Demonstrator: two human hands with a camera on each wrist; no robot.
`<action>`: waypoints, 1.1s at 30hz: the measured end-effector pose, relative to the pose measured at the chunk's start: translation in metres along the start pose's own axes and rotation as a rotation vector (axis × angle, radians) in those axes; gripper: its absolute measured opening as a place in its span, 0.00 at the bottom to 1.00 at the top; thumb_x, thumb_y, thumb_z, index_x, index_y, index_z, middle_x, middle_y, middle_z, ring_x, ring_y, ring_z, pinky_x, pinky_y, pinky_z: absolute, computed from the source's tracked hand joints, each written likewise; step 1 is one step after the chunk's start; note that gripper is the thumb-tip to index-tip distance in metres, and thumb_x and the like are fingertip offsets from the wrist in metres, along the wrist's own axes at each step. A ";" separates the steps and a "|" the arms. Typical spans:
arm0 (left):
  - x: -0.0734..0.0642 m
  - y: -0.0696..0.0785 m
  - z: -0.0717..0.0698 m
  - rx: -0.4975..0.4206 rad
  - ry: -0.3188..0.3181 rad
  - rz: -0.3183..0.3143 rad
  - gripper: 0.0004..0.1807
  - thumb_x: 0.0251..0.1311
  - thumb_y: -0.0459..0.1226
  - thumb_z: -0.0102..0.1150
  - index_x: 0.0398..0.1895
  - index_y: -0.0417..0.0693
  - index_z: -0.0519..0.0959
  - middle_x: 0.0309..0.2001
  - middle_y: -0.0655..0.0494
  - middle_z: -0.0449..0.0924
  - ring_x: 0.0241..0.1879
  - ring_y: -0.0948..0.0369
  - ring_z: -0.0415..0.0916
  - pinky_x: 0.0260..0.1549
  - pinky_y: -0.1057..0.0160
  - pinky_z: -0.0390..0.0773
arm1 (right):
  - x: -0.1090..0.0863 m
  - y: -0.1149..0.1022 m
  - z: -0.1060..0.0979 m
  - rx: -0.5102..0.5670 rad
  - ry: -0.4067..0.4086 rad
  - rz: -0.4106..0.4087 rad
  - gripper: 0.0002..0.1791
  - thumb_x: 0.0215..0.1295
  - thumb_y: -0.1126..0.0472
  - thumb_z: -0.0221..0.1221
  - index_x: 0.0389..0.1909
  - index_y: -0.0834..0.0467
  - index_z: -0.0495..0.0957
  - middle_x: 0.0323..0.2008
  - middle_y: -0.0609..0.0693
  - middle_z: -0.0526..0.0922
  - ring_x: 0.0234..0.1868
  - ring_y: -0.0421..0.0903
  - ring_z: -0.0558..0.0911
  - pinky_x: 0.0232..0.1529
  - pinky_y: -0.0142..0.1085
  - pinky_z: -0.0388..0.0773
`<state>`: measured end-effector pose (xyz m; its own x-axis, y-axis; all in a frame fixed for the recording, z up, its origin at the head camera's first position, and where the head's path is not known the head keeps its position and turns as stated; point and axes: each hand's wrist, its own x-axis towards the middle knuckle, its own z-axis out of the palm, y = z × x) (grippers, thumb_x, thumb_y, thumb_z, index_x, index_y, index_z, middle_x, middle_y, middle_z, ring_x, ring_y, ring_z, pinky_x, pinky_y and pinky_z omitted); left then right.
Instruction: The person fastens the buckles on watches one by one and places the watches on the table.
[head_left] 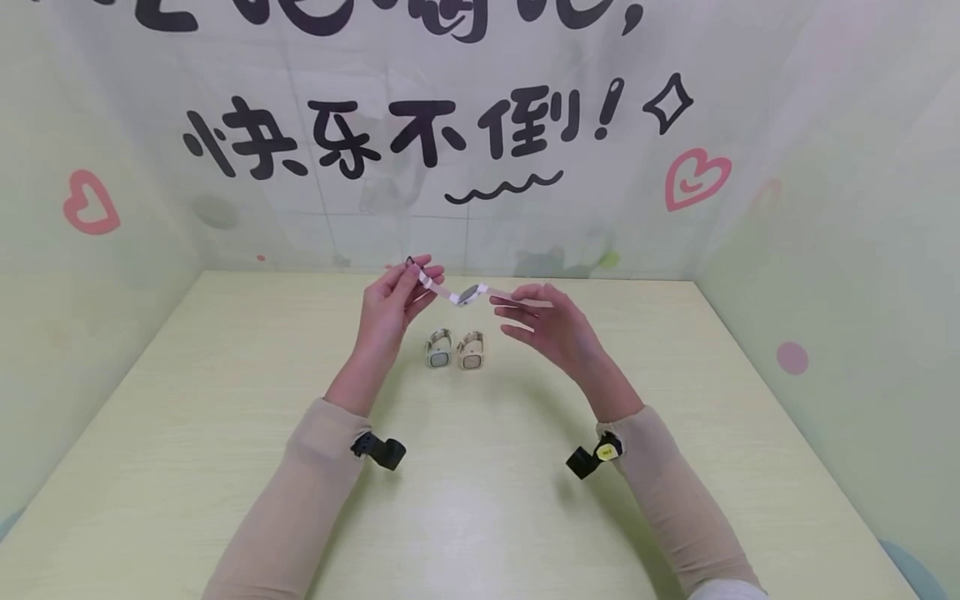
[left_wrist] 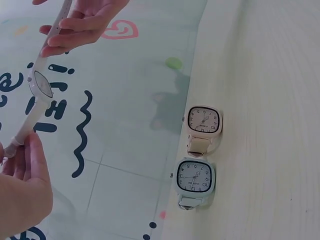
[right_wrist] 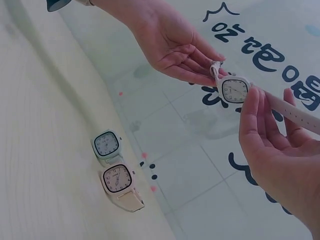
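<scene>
A pale pink-white wristwatch (head_left: 468, 294), its strap unfastened and stretched out, hangs above the table between both hands. My left hand (head_left: 390, 296) pinches the buckle end of its strap between thumb and fingers. On the other side, my right hand (head_left: 558, 329) holds the long holed strap (right_wrist: 295, 114) among its fingers, with fingertips close to the case in the right wrist view. The square dial (right_wrist: 234, 90) shows there with a dark rim. Below the hands, a mint-green watch (left_wrist: 195, 176) and a beige watch (left_wrist: 204, 120) stand side by side on the table, straps looped.
The light wooden table (head_left: 465, 517) meets a printed curtain (head_left: 420, 225) at its back edge, with curtain sides to left and right. A small black camera (head_left: 388, 454) is strapped to the left wrist, another camera (head_left: 582, 462) to the right.
</scene>
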<state>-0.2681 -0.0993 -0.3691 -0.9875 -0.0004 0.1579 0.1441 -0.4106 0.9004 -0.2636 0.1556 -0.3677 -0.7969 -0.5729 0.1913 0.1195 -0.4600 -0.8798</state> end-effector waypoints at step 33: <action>-0.012 -0.001 0.010 0.168 -0.067 0.055 0.20 0.69 0.34 0.58 0.61 0.33 0.75 0.39 0.65 0.88 0.44 0.68 0.85 0.51 0.67 0.83 | 0.008 0.017 0.010 -0.348 0.402 -0.325 0.14 0.66 0.75 0.59 0.47 0.56 0.74 0.36 0.45 0.88 0.42 0.40 0.87 0.46 0.33 0.86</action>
<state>-0.2562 -0.0900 -0.3681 -0.9721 0.0443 0.2305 0.2122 -0.2537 0.9437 -0.2623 0.1369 -0.3767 -0.9288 -0.1096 0.3540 -0.3126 -0.2813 -0.9073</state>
